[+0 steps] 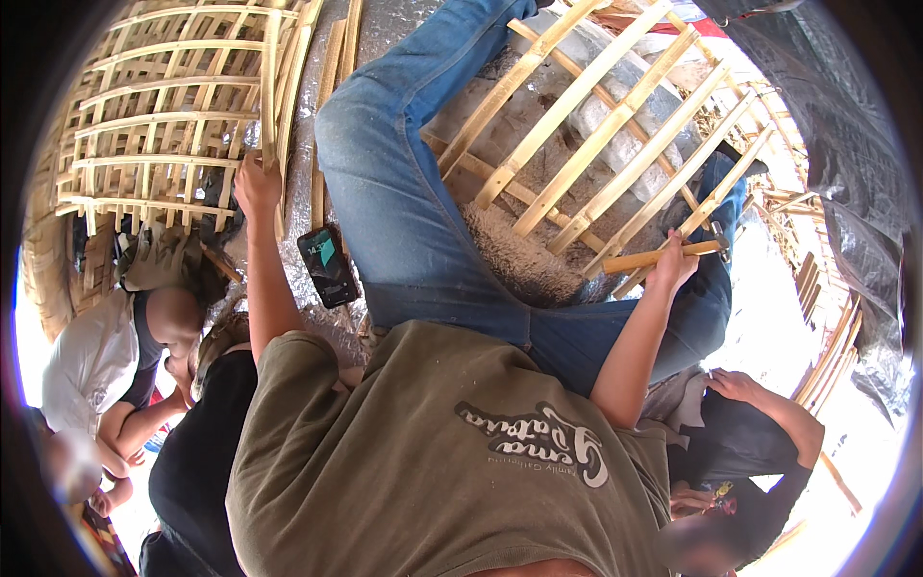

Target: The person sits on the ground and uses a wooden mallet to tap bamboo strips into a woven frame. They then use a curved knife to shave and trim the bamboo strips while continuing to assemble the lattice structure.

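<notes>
A: What fills most of the room?

B: The floor (389, 24), where a crinkled silvery sheet shows in several places. Overlapping slatted panels (163, 115) of pale wood cover the upper left, and a crumpled dark sheet (856, 163) runs along the right edge, with loose strips (829, 356) near its lower part.

A: And the people?

B: One person (385, 452) in a brown-green shirt and jeans sits with both legs spread. A co-worker in white (87, 356) and another in black (202, 462) are on the left; a third, dark-sleeved worker (750, 438) is on the right.

A: Where is the slatted frame (604, 125)?

B: Between the sitter's legs and partly over the right one, its long slats slanting across two crosspieces. A fuzzy tan patch (524, 260) lies under it; what that is cannot be told.

A: What about the hands?

B: The left hand (257, 188) has its fingers closed around a wooden strip (270, 87) beside the panels. The right hand (673, 265) grips a hammer (630, 261) by its wooden handle, at the frame's near corner.

A: Anything smaller?

B: A phone (327, 267), screen lit, beside the left thigh.
</notes>
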Action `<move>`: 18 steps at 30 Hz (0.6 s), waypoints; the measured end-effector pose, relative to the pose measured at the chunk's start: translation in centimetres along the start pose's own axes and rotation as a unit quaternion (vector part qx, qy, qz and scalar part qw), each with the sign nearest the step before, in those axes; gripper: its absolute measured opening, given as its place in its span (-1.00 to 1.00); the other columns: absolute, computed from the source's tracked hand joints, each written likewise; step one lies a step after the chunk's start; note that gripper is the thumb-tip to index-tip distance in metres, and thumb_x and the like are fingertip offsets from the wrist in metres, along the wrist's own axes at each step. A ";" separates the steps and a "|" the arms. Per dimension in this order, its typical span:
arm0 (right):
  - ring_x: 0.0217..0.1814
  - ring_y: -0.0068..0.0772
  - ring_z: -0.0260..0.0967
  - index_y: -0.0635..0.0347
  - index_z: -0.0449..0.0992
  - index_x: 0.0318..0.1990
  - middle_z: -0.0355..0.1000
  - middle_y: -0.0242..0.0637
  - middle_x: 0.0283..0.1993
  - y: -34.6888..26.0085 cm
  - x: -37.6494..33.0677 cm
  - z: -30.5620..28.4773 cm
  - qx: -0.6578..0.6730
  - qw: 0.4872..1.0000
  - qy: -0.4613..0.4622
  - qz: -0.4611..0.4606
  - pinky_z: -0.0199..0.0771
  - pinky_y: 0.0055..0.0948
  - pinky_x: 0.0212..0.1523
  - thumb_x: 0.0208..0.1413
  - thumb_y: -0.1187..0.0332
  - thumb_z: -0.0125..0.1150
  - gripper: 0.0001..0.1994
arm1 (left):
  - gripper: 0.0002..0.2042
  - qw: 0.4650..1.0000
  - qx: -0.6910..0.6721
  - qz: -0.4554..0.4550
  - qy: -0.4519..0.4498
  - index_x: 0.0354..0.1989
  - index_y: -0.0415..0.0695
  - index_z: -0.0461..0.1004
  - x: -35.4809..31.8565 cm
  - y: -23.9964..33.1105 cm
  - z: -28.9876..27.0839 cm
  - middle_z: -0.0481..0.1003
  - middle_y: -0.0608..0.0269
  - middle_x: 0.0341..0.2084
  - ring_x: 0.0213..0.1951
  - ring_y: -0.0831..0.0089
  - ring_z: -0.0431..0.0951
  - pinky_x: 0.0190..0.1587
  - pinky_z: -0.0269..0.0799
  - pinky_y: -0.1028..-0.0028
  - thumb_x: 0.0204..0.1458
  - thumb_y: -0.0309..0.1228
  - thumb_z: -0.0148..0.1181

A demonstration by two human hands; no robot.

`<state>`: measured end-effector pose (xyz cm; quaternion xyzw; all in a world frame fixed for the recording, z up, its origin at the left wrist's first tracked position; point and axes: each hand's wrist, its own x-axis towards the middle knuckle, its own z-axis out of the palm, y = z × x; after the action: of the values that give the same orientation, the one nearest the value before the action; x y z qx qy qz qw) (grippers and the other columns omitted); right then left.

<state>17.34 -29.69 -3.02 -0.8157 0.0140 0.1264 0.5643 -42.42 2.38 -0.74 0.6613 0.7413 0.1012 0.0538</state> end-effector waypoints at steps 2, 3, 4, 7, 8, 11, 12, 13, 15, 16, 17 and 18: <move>-0.02 -0.34 0.51 0.43 0.35 0.00 0.53 -0.07 -0.04 -0.8 -0.4 0.3 -0.028 0.999 -0.004 0.015 0.43 -0.39 0.06 0.24 0.50 0.20 -0.74 | -0.65 0.998 -0.005 0.045 0.044 -0.02 -0.20 0.51 0.8 -2.8 1.0 0.58 -0.08 -0.13 -0.04 -0.09 0.55 0.03 0.42 0.08 0.03 -0.33 0.24; -0.02 -0.34 0.51 0.43 0.35 0.00 0.53 -0.07 -0.04 -0.7 -0.2 0.3 -0.025 1.000 -0.001 0.011 0.43 -0.39 0.06 0.24 0.51 0.20 -0.75 | -0.66 0.998 -0.013 0.046 0.036 -0.02 -0.23 0.51 1.1 -2.9 1.1 0.56 -0.14 -0.11 -0.03 -0.11 0.53 0.05 0.40 0.06 0.03 -0.36 0.23; -0.03 -0.34 0.51 0.42 0.35 -0.01 0.53 -0.07 -0.05 -0.5 -0.1 0.3 -0.021 1.000 0.001 0.008 0.44 -0.40 0.05 0.24 0.51 0.20 -0.75 | -0.66 0.998 -0.015 0.052 0.037 -0.02 -0.23 0.51 1.2 -3.0 1.3 0.56 -0.15 -0.12 -0.03 -0.11 0.54 0.04 0.41 0.06 0.02 -0.38 0.24; -0.03 -0.35 0.51 0.41 0.36 -0.03 0.53 -0.08 -0.06 -0.3 0.0 0.2 -0.016 1.000 0.000 0.004 0.44 -0.41 0.04 0.24 0.51 0.20 -0.77 | -0.65 0.997 -0.021 0.061 0.037 -0.04 -0.25 0.52 1.1 -2.1 1.5 0.57 -0.17 -0.16 -0.06 -0.13 0.55 0.02 0.42 0.06 -0.02 -0.42 0.28; -0.03 -0.35 0.51 0.40 0.36 -0.03 0.53 -0.08 -0.06 -0.3 0.0 0.2 -0.015 1.000 -0.002 0.004 0.44 -0.41 0.04 0.24 0.51 0.21 -0.77 | -0.65 0.998 -0.022 0.056 0.034 -0.05 -0.26 0.52 0.6 -1.6 1.6 0.58 -0.17 -0.18 -0.07 -0.13 0.56 0.01 0.43 0.06 -0.03 -0.43 0.30; -0.11 -0.28 0.42 0.42 0.38 -0.02 0.46 -0.11 -0.10 1.2 1.0 -0.2 0.032 0.999 0.009 0.012 0.43 -0.27 -0.06 0.13 0.44 0.34 -0.65 | -0.64 0.999 -0.040 0.032 0.017 -0.08 -0.26 0.55 0.2 -1.4 2.2 0.60 -0.16 -0.23 -0.10 -0.12 0.58 -0.01 0.45 0.09 -0.09 -0.43 0.37; -0.11 -0.28 0.42 0.42 0.38 -0.02 0.46 -0.10 -0.10 1.1 0.9 -0.2 0.030 0.999 0.008 0.012 0.43 -0.27 -0.07 0.13 0.43 0.34 -0.65 | -0.64 0.999 -0.046 0.022 0.010 -0.09 -0.26 0.56 -0.1 -1.4 2.4 0.61 -0.15 -0.24 -0.12 -0.11 0.59 -0.02 0.46 0.11 -0.10 -0.43 0.39; -0.11 -0.28 0.42 0.42 0.38 -0.02 0.47 -0.10 -0.10 1.1 0.9 -0.2 0.027 1.000 0.007 0.011 0.44 -0.27 -0.07 0.14 0.43 0.34 -0.65 | -0.67 0.999 -0.043 0.002 0.018 -0.19 -0.22 0.60 -0.3 -1.5 2.5 0.64 -0.04 -0.28 -0.19 -0.01 0.64 -0.06 0.49 0.19 -0.09 -0.28 0.40; -0.12 -0.28 0.42 0.43 0.38 -0.02 0.46 -0.10 -0.11 1.0 0.8 -0.1 0.026 1.000 0.006 0.010 0.44 -0.27 -0.09 0.14 0.42 0.34 -0.65 | -0.64 0.998 -0.065 -0.009 0.007 -0.12 -0.23 0.57 -0.3 -1.3 2.7 0.63 -0.08 -0.26 -0.16 -0.04 0.63 -0.05 0.49 0.17 -0.11 -0.36 0.42; -0.13 -0.28 0.42 0.43 0.38 -0.02 0.46 -0.10 -0.12 0.9 0.7 -0.1 0.027 1.000 0.007 0.009 0.44 -0.27 -0.09 0.14 0.42 0.34 -0.65 | -0.62 0.997 -0.075 -0.014 0.001 -0.09 -0.23 0.55 -0.3 -1.2 2.7 0.63 -0.10 -0.25 -0.14 -0.06 0.62 -0.05 0.49 0.16 -0.12 -0.40 0.44; -0.14 -0.29 0.41 0.44 0.38 -0.02 0.46 -0.11 -0.13 0.9 0.6 -0.1 0.029 1.000 0.007 0.008 0.44 -0.27 -0.10 0.14 0.42 0.34 -0.65 | -0.60 0.996 -0.080 -0.017 0.019 -0.06 -0.23 0.53 -0.5 -1.1 2.8 0.62 -0.08 -0.24 -0.13 -0.06 0.61 -0.04 0.48 0.15 -0.11 -0.40 0.44; -0.11 -0.32 0.45 0.41 0.38 -0.05 0.49 -0.11 -0.12 0.6 0.5 -0.1 0.019 1.000 0.007 0.013 0.44 -0.32 -0.07 0.18 0.44 0.30 -0.71 | -0.58 0.995 -0.086 -0.021 0.037 -0.04 -0.22 0.50 -0.6 -1.0 2.9 0.62 -0.07 -0.23 -0.13 -0.06 0.60 -0.03 0.46 0.13 -0.10 -0.39 0.44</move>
<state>17.71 -29.90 -3.61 -0.8053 0.0304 0.1277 0.5781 -42.74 1.87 -3.79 0.6345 0.7450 0.1873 0.0850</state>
